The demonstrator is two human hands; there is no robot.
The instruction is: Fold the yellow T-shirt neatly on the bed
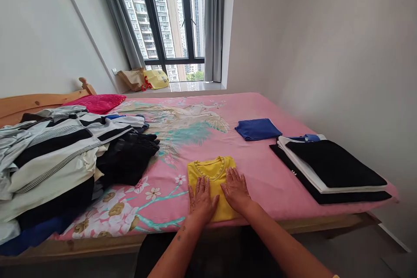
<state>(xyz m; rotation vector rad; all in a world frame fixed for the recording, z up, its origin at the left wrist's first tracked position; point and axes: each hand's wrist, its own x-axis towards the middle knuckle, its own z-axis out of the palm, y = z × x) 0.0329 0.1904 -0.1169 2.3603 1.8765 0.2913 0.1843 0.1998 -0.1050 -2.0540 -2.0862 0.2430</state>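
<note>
A yellow T-shirt [213,168], folded into a neat rectangle with its neckline at the far end, lies near the front edge of the bed. On its left half rests my left hand [202,200], flat with the fingers stretched out. My right hand [237,189] lies flat on the right half, fingers spread and pointing away from me. Neither hand grips the cloth; both touch its top.
The pink flowered bedsheet [260,173] covers the bed. A heap of loose clothes [65,152] fills the left side. A folded blue garment [258,129] lies right of centre, behind a stack of folded clothes [339,167]. A red pillow [97,103] sits by the headboard.
</note>
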